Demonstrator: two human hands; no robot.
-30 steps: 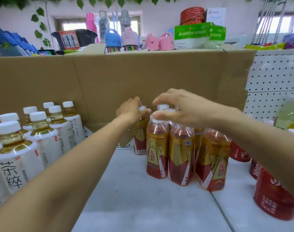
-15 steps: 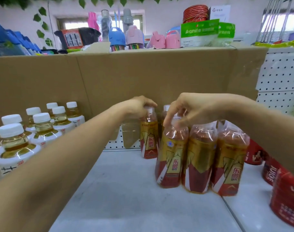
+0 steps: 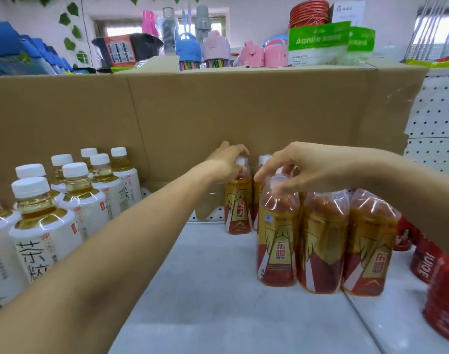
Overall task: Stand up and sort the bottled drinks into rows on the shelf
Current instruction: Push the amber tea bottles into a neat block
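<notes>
Left hand point(image 3: 227, 163) curled over cap of back bottle point(image 3: 238, 203), against cardboard point(image 3: 244, 111). Right hand point(image 3: 297, 167) pinches cap of front bottle point(image 3: 278, 233) on shelf point(image 3: 205, 290). I'd slide both upright, gently, into line; gripped by the caps, they may tip.
</notes>
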